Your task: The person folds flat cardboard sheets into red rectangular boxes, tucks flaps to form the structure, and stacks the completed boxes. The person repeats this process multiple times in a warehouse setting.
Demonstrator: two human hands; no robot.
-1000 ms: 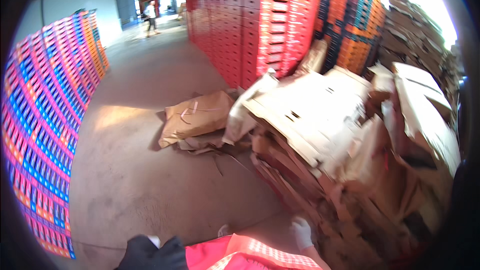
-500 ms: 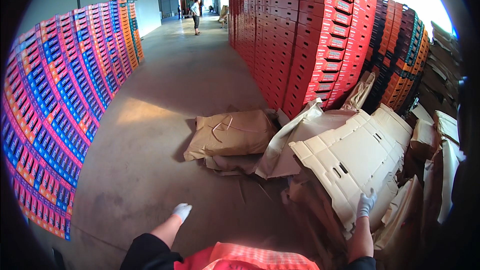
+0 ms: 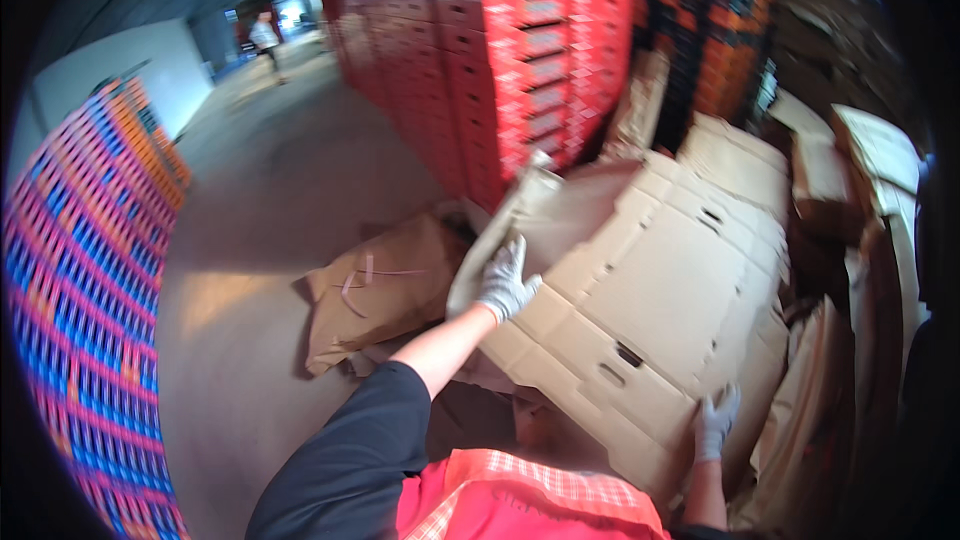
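A flat, die-cut cardboard sheet [image 3: 640, 285] with folds and slots lies tilted in front of me, apparently on top of others. Over its left edge reaches my left hand [image 3: 508, 282], in a pale glove, fingers spread; whether it touches the sheet I cannot tell. My right hand [image 3: 715, 422], gloved too, rests near the lower right part of the sheet with its fingers stretched out. Crumpled brown wrapping paper [image 3: 575, 205] lies beyond and beneath the sheet. To the left, on the floor, is a brown paper-wrapped bundle [image 3: 385, 290] with a pinkish tie on top.
Tall red crate stacks [image 3: 450, 70] rise ahead, with orange and black stacks [image 3: 700, 20] behind. Pink and blue crates [image 3: 95, 310] line the left side. More wrapped bundles [image 3: 880, 165] stand at right. A person [image 3: 265, 40] is far off in the aisle [image 3: 300, 160].
My left hand has swung up and right from above the floor to the sheet's left edge. The view has turned right. My right hand stays at the sheet's lower right part.
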